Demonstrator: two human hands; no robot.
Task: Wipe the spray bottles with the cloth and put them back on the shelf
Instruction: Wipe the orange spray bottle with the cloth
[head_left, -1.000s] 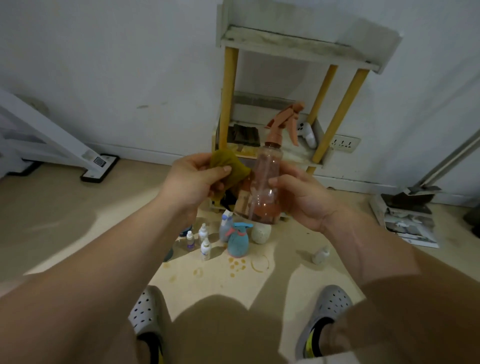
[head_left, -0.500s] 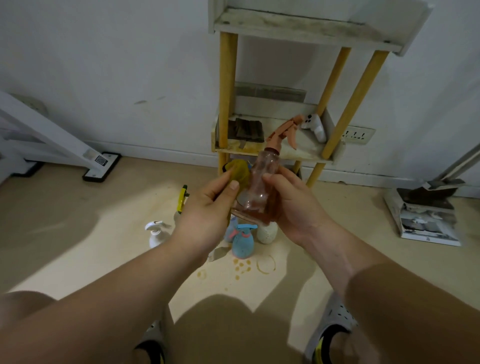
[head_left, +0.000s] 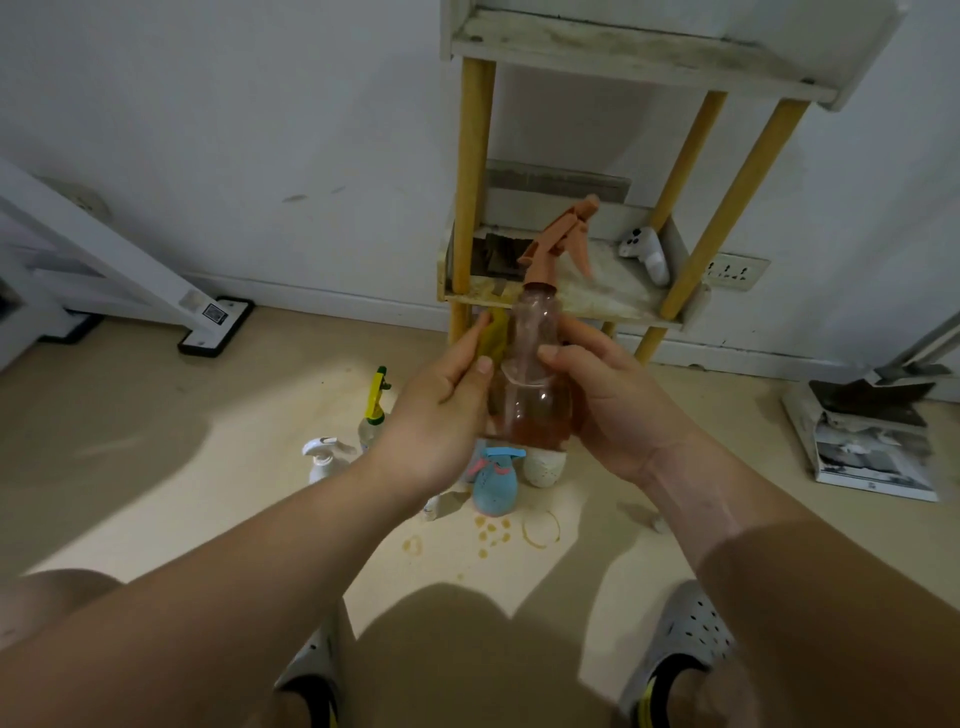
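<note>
I hold a clear spray bottle (head_left: 535, 379) with an orange trigger head and amber liquid upright in front of the shelf (head_left: 597, 306). My right hand (head_left: 618, 400) grips its right side, thumb across the front. My left hand (head_left: 441, 410) presses an olive-yellow cloth (head_left: 496, 335) against the bottle's left side; most of the cloth is hidden behind my fingers. On the floor below stand a blue spray bottle (head_left: 496, 486), a white round bottle (head_left: 543, 467), a yellow-topped spray bottle (head_left: 375, 402) and a white pump bottle (head_left: 321, 460).
A white game controller (head_left: 647, 254) and a dark object (head_left: 498, 254) lie on the lower shelf. Brown stains (head_left: 519, 530) mark the floor. A papers-and-dustpan pile (head_left: 872, 441) is at the right, a white stand's base (head_left: 215, 325) at the left. My shoes are at the bottom.
The bottle went from tilted to upright. My left hand with the cloth slid to the bottle's left side. The view shifted, showing more floor bottles at the left.
</note>
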